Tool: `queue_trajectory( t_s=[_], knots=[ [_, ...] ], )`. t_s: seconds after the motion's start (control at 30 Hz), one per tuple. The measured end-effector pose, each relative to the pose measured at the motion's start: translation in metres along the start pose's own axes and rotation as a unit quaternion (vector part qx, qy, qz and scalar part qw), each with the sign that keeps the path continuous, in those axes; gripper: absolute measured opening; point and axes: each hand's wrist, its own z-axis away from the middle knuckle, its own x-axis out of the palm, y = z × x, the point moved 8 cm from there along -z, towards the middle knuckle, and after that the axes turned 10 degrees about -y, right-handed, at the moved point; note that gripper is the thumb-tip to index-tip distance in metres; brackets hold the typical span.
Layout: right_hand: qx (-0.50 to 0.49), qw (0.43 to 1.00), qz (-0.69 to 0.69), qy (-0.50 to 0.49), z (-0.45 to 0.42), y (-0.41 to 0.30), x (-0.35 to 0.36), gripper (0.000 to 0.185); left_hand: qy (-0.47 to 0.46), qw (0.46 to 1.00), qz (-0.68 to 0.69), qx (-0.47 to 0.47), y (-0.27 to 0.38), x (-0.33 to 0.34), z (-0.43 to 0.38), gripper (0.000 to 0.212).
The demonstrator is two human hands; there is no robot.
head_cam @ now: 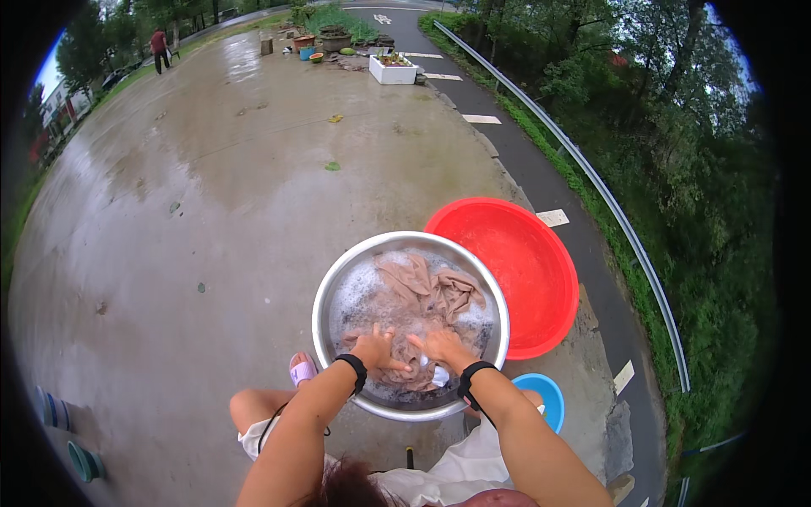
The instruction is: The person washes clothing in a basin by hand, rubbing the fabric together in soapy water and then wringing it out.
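Note:
A large metal basin (324,304) stands before me, holding sudsy water and a soaked pinkish-brown cloth (405,279). Part of the cloth rises above the foam at the far side; more of it lies bunched under my hands. On the near left part of the cloth rests my left hand (378,352), fingers spread. My right hand (443,347) presses at the cloth to the right, its fingertips partly hidden in suds and fabric. A small white piece (440,376) shows just below the right hand. Whether either hand grips the fabric is unclear. Both wrists wear black bands.
Touching the basin at the right is a wide red plastic tub (532,279); a small blue basin (550,399) sits nearer me. Two buckets (85,461) stand far left. The concrete is wet. A white planter box (393,71), a guardrail (570,146) and a distant person (159,47) lie beyond.

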Motion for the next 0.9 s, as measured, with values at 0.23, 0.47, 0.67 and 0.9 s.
queue_trajectory(
  t_s=[0.23, 0.47, 0.67, 0.9],
  knots=[
    [0.005, 0.982, -0.050, 0.181, 0.044, -0.011, -0.012, 0.059, 0.047, 0.985, 0.163, 0.028, 0.012, 0.005, 0.038, 0.126],
    [-0.192, 0.932, -0.021, 0.308, 0.158, -0.058, -0.014, 0.029, -0.018, 0.961, 0.241, 0.135, -0.010, -0.012, 0.071, 0.125],
    [-0.255, 0.927, -0.058, 0.270, 0.198, -0.056, 0.012, 0.030, -0.004, 0.999, 0.039, -0.022, 0.016, 0.002, 0.102, 0.132],
    [-0.100, 0.967, 0.082, 0.221, 0.122, -0.025, 0.008, 0.096, -0.036, 0.999, -0.033, -0.024, 0.025, 0.018, 0.056, 0.145]
  ],
)
